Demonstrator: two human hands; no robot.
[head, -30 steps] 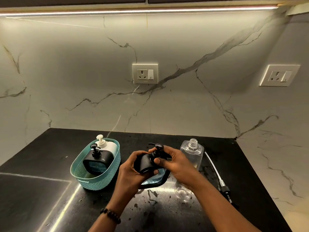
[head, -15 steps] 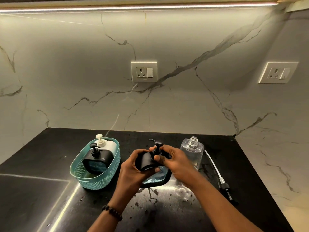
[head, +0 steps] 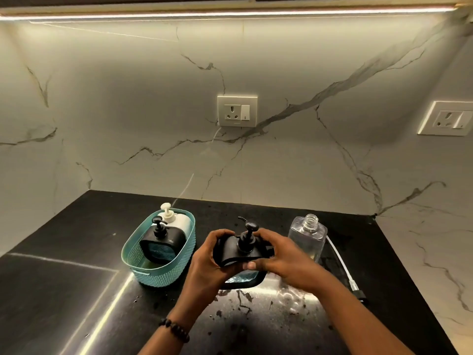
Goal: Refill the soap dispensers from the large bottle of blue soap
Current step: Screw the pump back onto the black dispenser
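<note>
A black soap dispenser (head: 234, 248) with a black pump top and blue soap showing in its lower window sits on the dark counter. My left hand (head: 204, 262) grips its left side and my right hand (head: 284, 260) grips its right side. To its right a clear bottle (head: 308, 235) stands upright with no cap. Its white pump tube with a black cap (head: 344, 271) lies on the counter beside it. A teal basket (head: 158, 271) on the left holds a second black dispenser (head: 161, 240) and a white one (head: 176, 217).
The black counter (head: 64, 290) is wet and spotted in front of the dispenser. Marble walls close the corner behind and to the right. A socket (head: 236, 111) sits on the back wall, another socket (head: 449, 119) on the right wall.
The dispenser has turned from tilted to upright, so its pump now points up. My right hand has slid from the pump top to the dispenser's right side.
</note>
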